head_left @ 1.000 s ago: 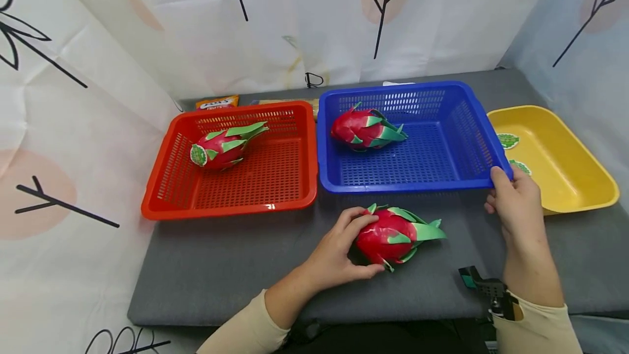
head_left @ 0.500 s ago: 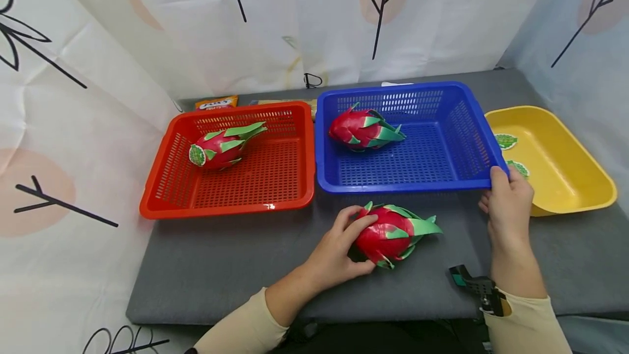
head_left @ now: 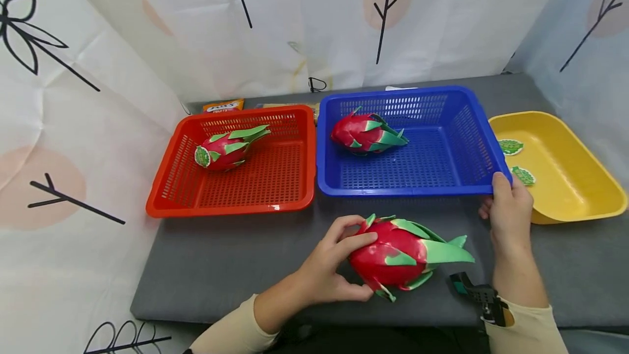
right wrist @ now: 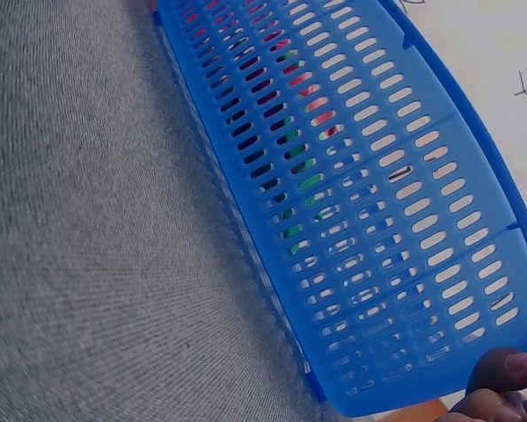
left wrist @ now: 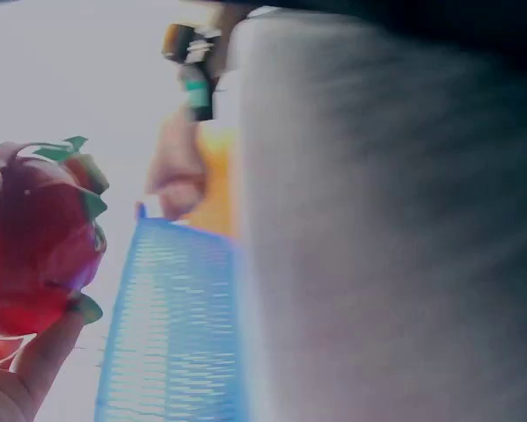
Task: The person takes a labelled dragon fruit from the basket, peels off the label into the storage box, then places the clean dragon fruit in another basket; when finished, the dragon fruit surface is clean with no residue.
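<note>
My left hand (head_left: pixel 334 266) grips a red dragon fruit (head_left: pixel 393 255) with green leaf tips by its rounded end, in front of the blue basket (head_left: pixel 408 189). In the left wrist view, fingers and thumb hold the same dragon fruit (left wrist: pixel 43 237) from both sides. With thumb on top of the rim, my right hand (head_left: pixel 511 212) pinches the blue basket's front right corner; the right wrist view shows the thumb at the rim and the slotted basket wall (right wrist: pixel 333 202). Inside the blue basket a second dragon fruit (head_left: pixel 366 133) lies at the left.
Left of the blue basket stands a red basket (head_left: pixel 236 211) with a third dragon fruit (head_left: pixel 228 149) in it. At the right, a yellow basin (head_left: pixel 580 179) bears green leaf-patterned pieces (head_left: pixel 523 175). An orange packet (head_left: pixel 223 106) lies behind the red basket on the grey table (head_left: pixel 221 272).
My left hand has lifted the dragon fruit and brought it nearer to me; it looks larger now. My right hand stays at the blue basket's corner.
</note>
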Demonstrator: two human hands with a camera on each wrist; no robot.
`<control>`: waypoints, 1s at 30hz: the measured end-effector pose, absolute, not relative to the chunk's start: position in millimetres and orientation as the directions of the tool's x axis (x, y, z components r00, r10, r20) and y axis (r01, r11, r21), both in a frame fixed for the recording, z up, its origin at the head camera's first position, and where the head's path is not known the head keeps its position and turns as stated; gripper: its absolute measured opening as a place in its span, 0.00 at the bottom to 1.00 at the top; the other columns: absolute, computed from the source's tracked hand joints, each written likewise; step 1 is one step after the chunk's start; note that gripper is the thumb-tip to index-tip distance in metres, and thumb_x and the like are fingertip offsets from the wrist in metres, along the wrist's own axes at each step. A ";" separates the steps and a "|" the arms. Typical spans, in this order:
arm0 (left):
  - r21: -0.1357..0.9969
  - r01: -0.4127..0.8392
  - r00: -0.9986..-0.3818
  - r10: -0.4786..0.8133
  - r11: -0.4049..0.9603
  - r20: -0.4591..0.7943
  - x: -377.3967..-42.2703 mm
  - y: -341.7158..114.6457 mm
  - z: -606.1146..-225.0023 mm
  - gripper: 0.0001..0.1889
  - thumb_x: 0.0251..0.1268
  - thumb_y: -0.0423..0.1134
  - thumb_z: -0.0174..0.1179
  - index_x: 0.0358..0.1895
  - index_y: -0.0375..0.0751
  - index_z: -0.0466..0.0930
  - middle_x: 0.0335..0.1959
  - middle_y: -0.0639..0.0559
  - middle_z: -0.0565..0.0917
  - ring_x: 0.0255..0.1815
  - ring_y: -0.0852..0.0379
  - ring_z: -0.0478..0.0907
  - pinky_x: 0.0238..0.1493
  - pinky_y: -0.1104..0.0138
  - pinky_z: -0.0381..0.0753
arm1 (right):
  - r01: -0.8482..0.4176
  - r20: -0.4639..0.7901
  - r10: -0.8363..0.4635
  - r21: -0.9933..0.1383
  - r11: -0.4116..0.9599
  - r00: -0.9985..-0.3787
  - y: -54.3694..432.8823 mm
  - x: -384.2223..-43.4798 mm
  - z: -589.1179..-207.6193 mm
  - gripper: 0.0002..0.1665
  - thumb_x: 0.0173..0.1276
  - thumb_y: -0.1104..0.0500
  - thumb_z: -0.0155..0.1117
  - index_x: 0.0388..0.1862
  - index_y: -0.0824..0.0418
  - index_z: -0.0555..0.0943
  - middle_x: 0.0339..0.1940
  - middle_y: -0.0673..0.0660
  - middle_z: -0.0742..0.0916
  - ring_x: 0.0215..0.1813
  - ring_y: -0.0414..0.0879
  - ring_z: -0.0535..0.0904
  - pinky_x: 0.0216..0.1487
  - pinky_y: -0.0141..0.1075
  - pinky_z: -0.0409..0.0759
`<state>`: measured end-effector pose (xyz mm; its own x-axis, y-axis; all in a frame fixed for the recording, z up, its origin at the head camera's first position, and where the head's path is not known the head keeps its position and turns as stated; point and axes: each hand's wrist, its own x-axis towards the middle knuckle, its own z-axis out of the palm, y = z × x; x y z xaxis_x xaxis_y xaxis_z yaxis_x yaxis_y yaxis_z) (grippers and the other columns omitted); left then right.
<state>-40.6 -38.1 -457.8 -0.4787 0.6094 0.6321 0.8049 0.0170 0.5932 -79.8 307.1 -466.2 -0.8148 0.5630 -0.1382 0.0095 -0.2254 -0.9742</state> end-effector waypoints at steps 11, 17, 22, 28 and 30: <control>0.579 0.809 -0.545 0.490 0.097 0.680 -98.2 -58.1 -381.5 0.45 0.37 0.29 0.82 0.67 0.39 0.71 0.65 0.35 0.69 0.65 0.41 0.70 0.48 0.59 0.86 | -0.013 -0.100 0.541 -0.980 -0.201 -0.835 305.3 -79.1 -467.3 0.17 0.80 0.51 0.58 0.46 0.67 0.77 0.19 0.54 0.75 0.18 0.43 0.66 0.16 0.30 0.70; 0.686 0.684 -0.700 0.489 0.247 0.521 -137.1 -41.3 -382.6 0.44 0.44 0.32 0.82 0.69 0.42 0.71 0.66 0.43 0.68 0.67 0.50 0.69 0.48 0.61 0.86 | 0.022 -0.110 0.528 -0.985 -0.171 -0.842 304.1 -78.2 -465.9 0.19 0.80 0.49 0.57 0.48 0.66 0.76 0.21 0.53 0.76 0.20 0.43 0.68 0.18 0.29 0.72; 0.704 0.611 -0.753 0.540 0.361 0.377 -155.8 -18.4 -392.7 0.42 0.48 0.37 0.81 0.69 0.44 0.72 0.65 0.47 0.69 0.67 0.54 0.67 0.54 0.61 0.83 | 0.046 -0.122 0.540 -0.987 -0.153 -0.833 305.1 -74.0 -466.6 0.18 0.81 0.49 0.55 0.51 0.65 0.77 0.20 0.53 0.76 0.20 0.43 0.68 0.19 0.29 0.72; 0.651 0.539 -0.816 0.522 0.534 0.248 -164.5 -1.8 -398.9 0.43 0.50 0.42 0.80 0.72 0.49 0.70 0.66 0.47 0.68 0.67 0.50 0.69 0.57 0.57 0.82 | 0.026 -0.096 0.533 -0.990 -0.138 -0.841 308.1 -73.4 -467.2 0.20 0.81 0.48 0.56 0.49 0.65 0.77 0.20 0.53 0.76 0.20 0.43 0.68 0.19 0.29 0.73; 0.642 0.514 -0.832 0.514 0.570 0.209 -165.9 -0.4 -400.6 0.43 0.50 0.43 0.80 0.72 0.49 0.70 0.65 0.46 0.69 0.66 0.48 0.71 0.58 0.55 0.82 | 0.017 -0.091 0.530 -0.990 -0.142 -0.843 308.9 -73.5 -467.8 0.20 0.81 0.48 0.56 0.47 0.66 0.76 0.20 0.53 0.76 0.20 0.43 0.68 0.19 0.29 0.73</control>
